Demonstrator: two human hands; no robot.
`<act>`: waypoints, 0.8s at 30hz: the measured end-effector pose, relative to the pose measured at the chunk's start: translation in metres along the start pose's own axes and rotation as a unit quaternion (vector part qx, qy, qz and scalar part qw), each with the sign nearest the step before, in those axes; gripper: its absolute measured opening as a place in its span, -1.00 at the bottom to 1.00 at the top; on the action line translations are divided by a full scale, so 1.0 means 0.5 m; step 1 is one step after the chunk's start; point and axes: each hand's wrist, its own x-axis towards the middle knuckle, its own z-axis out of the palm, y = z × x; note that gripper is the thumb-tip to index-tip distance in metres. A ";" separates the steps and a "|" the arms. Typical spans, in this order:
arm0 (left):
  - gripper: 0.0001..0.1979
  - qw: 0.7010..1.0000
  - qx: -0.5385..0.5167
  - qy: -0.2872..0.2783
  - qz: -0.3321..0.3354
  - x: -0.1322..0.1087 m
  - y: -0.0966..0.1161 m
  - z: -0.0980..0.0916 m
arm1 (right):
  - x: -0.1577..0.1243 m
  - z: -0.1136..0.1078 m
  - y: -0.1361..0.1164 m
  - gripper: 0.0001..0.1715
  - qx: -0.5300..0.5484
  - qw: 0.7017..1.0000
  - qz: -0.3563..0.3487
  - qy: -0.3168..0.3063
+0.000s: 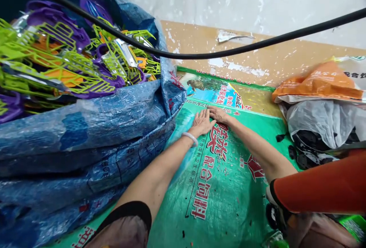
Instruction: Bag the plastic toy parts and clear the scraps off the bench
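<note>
Seemingly empty, the left hand [202,123] and right hand [220,115] rest on green sacking [234,210], fingers [207,113] outstretched.

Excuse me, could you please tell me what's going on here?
A person has both hands on a green sack with red lettering, laid out flat. The left hand, with a bracelet at the wrist, and the right hand lie close together near its far end, palms down, with no object visible in either. To the left stands a blue sack holding lime, purple and orange plastic parts; an orange and white bag lies to the right.
</note>
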 end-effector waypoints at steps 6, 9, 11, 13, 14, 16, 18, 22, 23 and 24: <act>-0.23 0.985 -0.040 -0.043 0.161 0.040 0.011 0.017 | -0.188 -0.054 -0.036 -0.64 0.169 0.982 0.086 0.002; -0.27 0.984 -0.058 0.004 0.167 0.072 0.016 0.026 | -0.279 -0.086 -0.046 -0.64 0.231 0.958 0.155 0.069; -0.25 0.989 -0.066 0.027 0.131 0.106 0.015 0.023 | -0.329 -0.100 -0.034 -0.58 0.210 0.942 0.216 0.148; -0.22 0.993 -0.069 0.019 0.093 0.146 0.015 0.015 | -0.373 -0.105 -0.010 -0.51 0.148 0.933 0.269 0.188; -0.21 0.994 -0.067 0.004 0.087 0.166 0.017 0.011 | -0.394 -0.103 0.001 -0.46 0.115 0.929 0.299 0.184; -0.23 0.992 -0.055 -0.028 0.112 0.198 0.029 0.009 | -0.430 -0.093 0.015 -0.33 0.066 0.921 0.357 0.143; -0.27 0.985 -0.036 -0.040 0.162 0.213 0.048 0.014 | -0.457 -0.079 0.011 -0.15 0.044 0.915 0.391 0.089; -0.34 0.970 -0.031 -0.053 0.237 0.173 0.087 0.028 | -0.464 -0.052 -0.029 0.02 0.014 0.927 0.375 0.015; -0.37 0.965 -0.041 -0.067 0.250 0.150 0.093 0.029 | -0.454 -0.046 -0.040 0.00 0.004 0.931 0.366 0.008; -0.40 0.961 -0.053 -0.080 0.259 0.124 0.098 0.029 | -0.441 -0.040 -0.051 -0.03 -0.005 0.934 0.358 0.007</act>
